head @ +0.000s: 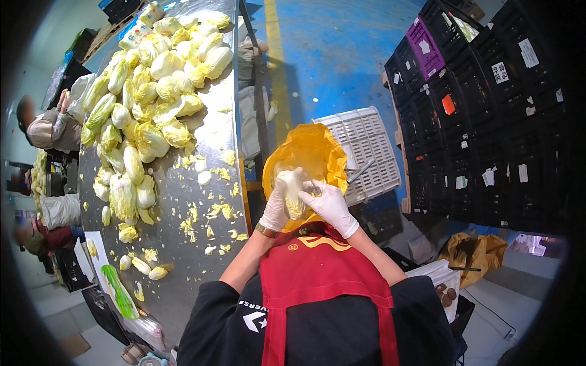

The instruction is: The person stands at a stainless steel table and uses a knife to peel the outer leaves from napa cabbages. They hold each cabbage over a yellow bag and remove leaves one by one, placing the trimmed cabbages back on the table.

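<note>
My left hand (pixel 275 208), in a thin white glove, is closed around a small napa cabbage (pixel 293 194) from its left side. My right hand (pixel 327 203), gloved the same way, touches the cabbage's right side with its fingers and grips a small metal tool (pixel 316 188), mostly hidden by the fingers; its kind cannot be told. Both hands are over the opening of a yellow woven sack (pixel 328 142), in front of my red apron. Left of them, a large heap of napa cabbages (pixel 149 91) lies on a metal table (pixel 183 274).
Leaf scraps (pixel 192 219) litter the table by its near edge. A white slotted plastic crate (pixel 377 151) stands beyond the sack. Stacked black crates (pixel 462 146) rise at the right on a wooden pallet. A box (pixel 451 270) holds brown pieces. Other people (pixel 52 130) are across the table.
</note>
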A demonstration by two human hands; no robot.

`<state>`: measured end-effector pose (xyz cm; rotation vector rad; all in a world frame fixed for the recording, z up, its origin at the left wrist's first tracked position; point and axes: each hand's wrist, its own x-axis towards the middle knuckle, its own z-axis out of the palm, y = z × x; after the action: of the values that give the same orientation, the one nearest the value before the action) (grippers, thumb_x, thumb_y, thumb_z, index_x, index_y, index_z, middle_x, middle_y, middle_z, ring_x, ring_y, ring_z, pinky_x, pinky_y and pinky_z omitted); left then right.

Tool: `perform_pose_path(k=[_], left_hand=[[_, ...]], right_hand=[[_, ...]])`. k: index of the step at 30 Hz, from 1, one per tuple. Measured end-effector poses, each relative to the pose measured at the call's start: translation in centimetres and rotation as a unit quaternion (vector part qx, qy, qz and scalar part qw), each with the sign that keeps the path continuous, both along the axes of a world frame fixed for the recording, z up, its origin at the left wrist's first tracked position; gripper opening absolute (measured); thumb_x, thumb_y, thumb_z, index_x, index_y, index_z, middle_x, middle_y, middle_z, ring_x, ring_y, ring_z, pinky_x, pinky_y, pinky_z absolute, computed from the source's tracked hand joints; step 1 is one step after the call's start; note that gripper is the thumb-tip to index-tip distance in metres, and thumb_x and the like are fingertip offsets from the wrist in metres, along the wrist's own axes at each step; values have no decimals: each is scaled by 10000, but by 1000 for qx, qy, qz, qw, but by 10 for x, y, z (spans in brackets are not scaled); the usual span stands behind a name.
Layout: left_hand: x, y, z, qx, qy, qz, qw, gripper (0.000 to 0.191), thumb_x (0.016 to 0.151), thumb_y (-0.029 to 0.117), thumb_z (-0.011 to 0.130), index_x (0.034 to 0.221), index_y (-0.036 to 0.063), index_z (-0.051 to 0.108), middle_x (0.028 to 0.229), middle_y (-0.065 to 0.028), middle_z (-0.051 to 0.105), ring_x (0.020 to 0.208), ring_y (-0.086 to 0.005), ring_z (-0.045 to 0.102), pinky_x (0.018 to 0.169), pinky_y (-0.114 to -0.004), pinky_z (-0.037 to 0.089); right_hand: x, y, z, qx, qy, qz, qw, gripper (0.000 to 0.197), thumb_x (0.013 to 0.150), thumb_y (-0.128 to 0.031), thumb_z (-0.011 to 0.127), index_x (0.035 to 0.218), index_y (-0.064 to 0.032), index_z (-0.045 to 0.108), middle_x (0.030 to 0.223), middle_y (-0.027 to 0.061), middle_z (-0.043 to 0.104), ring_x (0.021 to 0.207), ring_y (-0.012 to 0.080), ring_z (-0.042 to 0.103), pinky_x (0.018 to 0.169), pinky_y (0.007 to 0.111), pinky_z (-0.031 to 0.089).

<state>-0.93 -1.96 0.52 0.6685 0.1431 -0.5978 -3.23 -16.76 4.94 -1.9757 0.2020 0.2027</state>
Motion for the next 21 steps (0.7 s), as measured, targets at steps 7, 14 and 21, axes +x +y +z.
perform_pose_path(k=[7,14,21], left_hand=[[-1,1,-8,132,-61,10,989,617,859,514,599,1238,35,514,1131,-53,588,1025,-150,565,886,-280,460],[5,9,-8,407,-220,-17,886,442,904,414,585,1160,54,574,1025,-45,616,903,-117,572,800,-278,473],[10,20,-14,508,-404,-52,759,364,806,242,676,1137,130,571,1145,-63,579,1021,-211,558,857,-296,483]], right_hand=[[-3,-5,-13,71,23,12,997,262,804,-267,682,822,-17,607,651,50,588,556,153,552,542,267,437],[-6,-20,10,520,189,-56,831,179,848,-210,631,920,-50,597,622,-50,515,460,26,425,417,185,313],[11,-40,1,-203,-35,-8,979,230,823,-262,666,975,-91,649,825,142,668,725,312,657,630,368,522]])
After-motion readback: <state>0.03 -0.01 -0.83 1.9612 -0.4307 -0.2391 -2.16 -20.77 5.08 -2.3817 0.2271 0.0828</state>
